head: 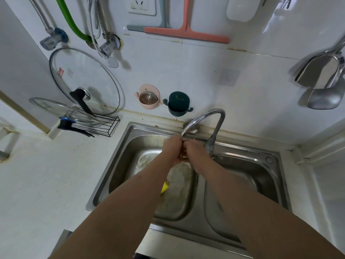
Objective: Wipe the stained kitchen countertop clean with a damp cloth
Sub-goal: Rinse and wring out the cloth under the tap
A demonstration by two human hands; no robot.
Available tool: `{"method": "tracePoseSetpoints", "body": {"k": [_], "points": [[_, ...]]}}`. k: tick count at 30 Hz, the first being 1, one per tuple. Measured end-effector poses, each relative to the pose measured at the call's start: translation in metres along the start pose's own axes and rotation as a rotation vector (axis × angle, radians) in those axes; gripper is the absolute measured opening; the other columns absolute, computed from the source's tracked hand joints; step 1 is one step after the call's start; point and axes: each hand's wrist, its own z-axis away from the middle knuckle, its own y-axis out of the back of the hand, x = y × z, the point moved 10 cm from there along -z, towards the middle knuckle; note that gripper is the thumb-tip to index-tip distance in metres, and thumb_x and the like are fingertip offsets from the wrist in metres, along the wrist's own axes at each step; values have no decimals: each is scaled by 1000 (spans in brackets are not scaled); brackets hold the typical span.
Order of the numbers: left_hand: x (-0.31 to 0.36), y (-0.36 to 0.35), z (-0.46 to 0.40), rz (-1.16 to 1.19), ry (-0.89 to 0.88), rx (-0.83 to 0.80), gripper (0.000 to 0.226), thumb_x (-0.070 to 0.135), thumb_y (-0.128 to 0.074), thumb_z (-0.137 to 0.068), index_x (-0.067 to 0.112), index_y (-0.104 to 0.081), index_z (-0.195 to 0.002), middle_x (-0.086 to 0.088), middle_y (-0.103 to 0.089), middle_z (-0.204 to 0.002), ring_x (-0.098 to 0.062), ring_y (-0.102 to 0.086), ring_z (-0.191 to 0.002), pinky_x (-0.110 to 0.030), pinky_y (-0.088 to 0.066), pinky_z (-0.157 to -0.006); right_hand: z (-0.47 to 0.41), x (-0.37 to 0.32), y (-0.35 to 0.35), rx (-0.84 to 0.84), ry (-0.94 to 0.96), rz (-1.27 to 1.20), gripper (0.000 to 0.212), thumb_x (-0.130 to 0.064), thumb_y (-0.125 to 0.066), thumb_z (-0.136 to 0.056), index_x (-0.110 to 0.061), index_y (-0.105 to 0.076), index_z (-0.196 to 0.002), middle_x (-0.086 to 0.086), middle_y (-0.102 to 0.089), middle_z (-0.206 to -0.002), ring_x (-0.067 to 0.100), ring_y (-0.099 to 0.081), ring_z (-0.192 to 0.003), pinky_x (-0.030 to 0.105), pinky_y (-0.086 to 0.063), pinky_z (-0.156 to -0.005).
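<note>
- Reaching forward, both bare forearms stretch over the double stainless-steel sink (104, 186), the landmark for all that follows.
- Below the left forearm, in the sink's left basin, a small yellow scrap (164, 187) shows; whether it is the cloth cannot be told.
- Over the divider near the sink's back rim, the left hand (172, 149) and right hand (196, 151) meet, fingers curled against each other; whether they grip anything cannot be told.
- Just above them arches the chrome gooseneck faucet (214, 114), its spout end right at the knuckles.
- Left of the sink lies the pale countertop (46, 174), faintly speckled.
- At the sink's far left, a wire rack (110, 126) holds two glass lids (82, 79).
- Behind the sink, a pink holder (148, 98) and a dark green holder (178, 105) stick to the tiled wall; higher up hangs a coral squeegee (186, 32).
</note>
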Motion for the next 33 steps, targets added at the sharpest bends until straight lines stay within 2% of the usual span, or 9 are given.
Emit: {"method": "tracePoseSetpoints", "body": {"k": [3, 5, 11, 16, 20, 23, 25, 29, 33], "points": [[11, 9, 8, -105, -88, -77, 27, 14, -49, -97, 11, -71, -83, -9, -63, -58, -21, -58, -45, -30, -45, -47, 2, -6, -12, -94, 52, 17, 28, -30, -60, -80, -17, -76, -98, 10, -77, -92, 29, -73, -87, 44, -59, -81], [5, 17, 11, 15, -36, -135, 26, 21, -50, -102, 15, -76, -98, -12, -74, -72, -24, -70, -55, -35, -56, -54, -1, -9, -17, -111, 61, -33, 20, -25, -66, -82, -20, -77, -98, 11, -78, -95, 32, -74, -97, 50, -60, -89], [-17, 31, 22, 137, 127, -270, 32, 24, -52, -105, 4, -61, -129, -24, -67, -127, -39, -67, -111, -55, -60, -86, -1, -23, -13, 25, 17, -48, 9, -8, -60, -93, -7, -69, -93, 24, -72, -102, 42, -69, -103, 58, -57, -92], [-34, 39, 15, 281, 175, -260, 30, 13, -52, -98, 0, -64, -122, -31, -62, -128, -48, -67, -110, -62, -60, -83, 1, -15, -20, -60, -124, -363, 30, -5, -44, -101, -1, -73, -96, 18, -70, -98, 32, -67, -88, 45, -56, -81], [-30, 16, 14, 497, 175, -300, 53, 37, -72, -85, 0, -66, -123, -27, -65, -124, -48, -68, -106, -66, -57, -85, 9, -9, -26, -228, -119, -452, 28, -16, -48, -102, -2, -72, -108, 17, -74, -101, 31, -69, -84, 37, -55, -65], [-31, 0, 16, 544, 231, -293, 66, 58, -79, -80, 4, -68, -117, -21, -69, -115, -36, -68, -98, -49, -62, -79, 11, -4, -24, -287, -166, -531, 38, -19, -46, -98, 2, -64, -124, 21, -65, -106, 32, -64, -83, 32, -49, -56], [-30, -13, 20, 572, 265, -350, 67, 65, -71, -85, 6, -69, -118, -18, -74, -103, -30, -68, -86, -36, -61, -67, 5, -2, -14, -209, -143, -548, 37, -18, -48, -98, 1, -65, -125, 22, -67, -106, 32, -66, -89, 35, -53, -66], [-17, -29, 21, 598, 200, -409, 57, 57, -67, -92, 10, -70, -124, -17, -75, -114, -32, -75, -92, -43, -62, -76, -2, -23, 29, 127, 137, -12, 15, -20, -59, -99, -16, -73, -102, 7, -73, -96, 24, -70, -89, 38, -60, -75], [-15, -32, 23, 473, 137, -403, 37, 35, -47, -103, 11, -71, -120, -17, -77, -107, -36, -75, -92, -53, -62, -72, 5, -36, 26, 179, 286, 413, 11, -19, -63, -94, -20, -74, -93, -1, -72, -88, 20, -68, -86, 32, -54, -73]]}}
